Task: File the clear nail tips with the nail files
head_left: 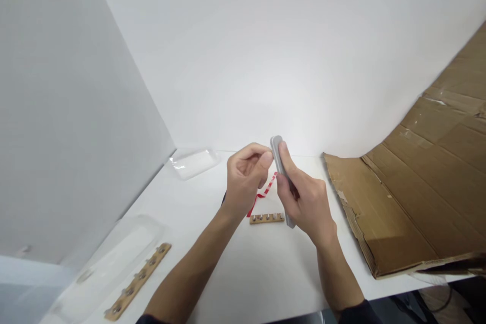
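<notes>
My right hand is closed around a long, slim grey case with rounded ends, held upright and slightly tilted above the table. The thumb lies on its left side and the index finger stretches along its upper right. At the upper left edge of the case, my left hand has thumb and index finger pinched together; whatever sits between those fingertips is too small to make out. Below the hands, a wooden strip with several metal pegs lies on the table. Behind it runs a red-and-white tape strip, partly hidden by my hands.
A second wooden strip with metal pegs lies at the front left beside a clear plastic tray. Another clear tray sits at the back left. Folded cardboard covers the right side. White panels rise behind and at left.
</notes>
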`<state>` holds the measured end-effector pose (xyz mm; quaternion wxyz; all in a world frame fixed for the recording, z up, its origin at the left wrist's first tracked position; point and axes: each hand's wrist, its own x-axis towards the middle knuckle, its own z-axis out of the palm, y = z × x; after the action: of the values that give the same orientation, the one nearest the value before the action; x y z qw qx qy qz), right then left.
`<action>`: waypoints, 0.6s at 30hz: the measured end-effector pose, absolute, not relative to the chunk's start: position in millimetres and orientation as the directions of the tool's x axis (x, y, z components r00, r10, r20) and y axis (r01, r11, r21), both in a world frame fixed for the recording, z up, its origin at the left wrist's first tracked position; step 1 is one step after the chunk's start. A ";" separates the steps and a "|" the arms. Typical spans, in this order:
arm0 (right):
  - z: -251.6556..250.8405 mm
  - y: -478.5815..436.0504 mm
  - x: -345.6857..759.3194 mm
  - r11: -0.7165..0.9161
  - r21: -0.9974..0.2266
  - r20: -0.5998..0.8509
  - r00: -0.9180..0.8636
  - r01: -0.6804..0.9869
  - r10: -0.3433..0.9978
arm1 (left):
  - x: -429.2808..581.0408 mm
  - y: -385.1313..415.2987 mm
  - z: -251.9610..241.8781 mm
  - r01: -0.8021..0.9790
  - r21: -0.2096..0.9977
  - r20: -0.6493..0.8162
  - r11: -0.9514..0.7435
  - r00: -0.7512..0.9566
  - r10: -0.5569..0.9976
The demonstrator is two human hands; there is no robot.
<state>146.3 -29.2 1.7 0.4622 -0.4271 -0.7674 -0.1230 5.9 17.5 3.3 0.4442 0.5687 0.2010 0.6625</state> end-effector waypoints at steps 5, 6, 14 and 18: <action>-1.4 -20.4 149.7 0.472 -0.271 0.825 -0.050 0.839 0.562 | -2.1 20.8 7.6 -0.475 0.792 0.459 -0.382 0.052 0.887; -1.5 -19.9 150.1 0.476 -0.269 0.846 -0.031 0.837 0.533 | -1.8 20.3 7.6 -0.484 0.793 0.448 -0.369 0.054 0.892; -5.0 -18.4 143.1 0.634 -0.125 0.924 -0.143 0.764 0.354 | 8.2 15.2 7.5 -0.505 0.814 0.395 -0.287 0.119 0.911; -9.6 -14.6 137.9 0.624 -0.173 0.934 -0.074 0.762 0.350 | 9.2 13.6 7.9 -0.475 0.827 0.395 -0.300 0.111 0.912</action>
<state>137.9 -14.6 -9.6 0.5560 -0.3921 -0.7090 -0.1857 9.2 13.6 7.9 0.5503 0.5026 0.2172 0.6304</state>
